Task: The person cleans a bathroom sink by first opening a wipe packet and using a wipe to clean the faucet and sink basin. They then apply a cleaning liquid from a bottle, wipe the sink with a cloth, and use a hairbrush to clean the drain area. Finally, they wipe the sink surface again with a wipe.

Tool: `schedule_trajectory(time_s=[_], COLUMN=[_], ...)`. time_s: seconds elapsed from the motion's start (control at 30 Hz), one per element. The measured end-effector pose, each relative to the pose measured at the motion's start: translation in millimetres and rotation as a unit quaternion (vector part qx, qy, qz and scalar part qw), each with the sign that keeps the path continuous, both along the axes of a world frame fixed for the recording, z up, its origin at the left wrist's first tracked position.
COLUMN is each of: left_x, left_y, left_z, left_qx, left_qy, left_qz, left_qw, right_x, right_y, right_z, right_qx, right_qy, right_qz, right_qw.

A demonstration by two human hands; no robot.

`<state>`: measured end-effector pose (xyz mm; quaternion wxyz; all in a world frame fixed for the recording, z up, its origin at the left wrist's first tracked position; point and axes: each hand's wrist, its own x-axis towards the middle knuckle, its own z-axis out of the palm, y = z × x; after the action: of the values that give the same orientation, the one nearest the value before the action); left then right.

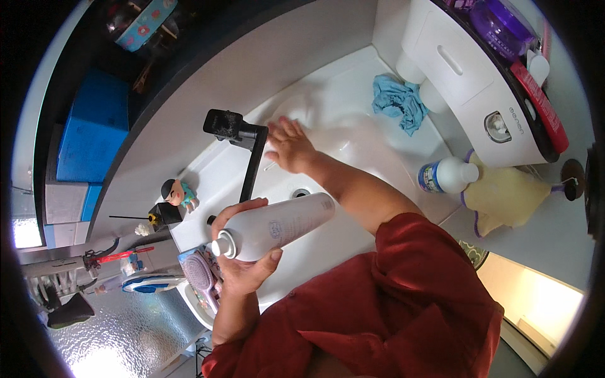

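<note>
My left hand [246, 264] is closed around a white cylindrical bottle [286, 224] with a white cap, which lies slanted over the basin. With fingers spread and nothing held, my right hand [290, 147] is palm down at the back ledge of the white sink [331, 165], beside the black faucet [255, 163]; whether it touches the surface is unclear. Below that hand the drain [300, 193] shows, partly behind the bottle. A crumpled blue cloth [399, 101] rests at the sink's far right corner.
Right of the basin stand a white plastic bottle [449, 176], a hanging yellow cloth [508, 198] and a white wall-mounted dispenser box [465, 75]. At left are a small figurine [179, 193], a purple hairbrush [198, 273] and a shelf with blue boxes [92, 137].
</note>
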<state>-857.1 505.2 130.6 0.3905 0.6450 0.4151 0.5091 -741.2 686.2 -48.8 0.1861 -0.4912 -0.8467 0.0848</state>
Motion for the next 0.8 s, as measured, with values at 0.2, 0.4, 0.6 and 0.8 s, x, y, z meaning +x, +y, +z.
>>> schedule_trajectory(time_s=[0.2,0.4,0.6,0.8], left_x=[-16.4,-7.6,2.1,5.6], left_y=[-10.9,-12.0,-7.0,-1.2], left_z=[2.0,-0.7,-1.4,4.0], left_qx=[0.003,-0.020,-0.019,0.017], left_qy=[0.014,0.008,-0.012,0.034], left_qz=[0.033,0.013,-0.010,-0.026], left_qw=[0.999,1.000,1.000,0.999], right_x=[65.7,170.5,137.8,30.1], right_y=[38.2,117.2,103.2,4.5], right_z=[-4.7,18.6,21.7,-15.7], right_qx=[-0.011,-0.198,-0.151,0.013], right_qy=[-0.024,0.078,-0.096,0.017], right_qz=[-0.086,-0.379,-0.366,-0.025], right_qw=[0.996,0.901,0.913,0.999])
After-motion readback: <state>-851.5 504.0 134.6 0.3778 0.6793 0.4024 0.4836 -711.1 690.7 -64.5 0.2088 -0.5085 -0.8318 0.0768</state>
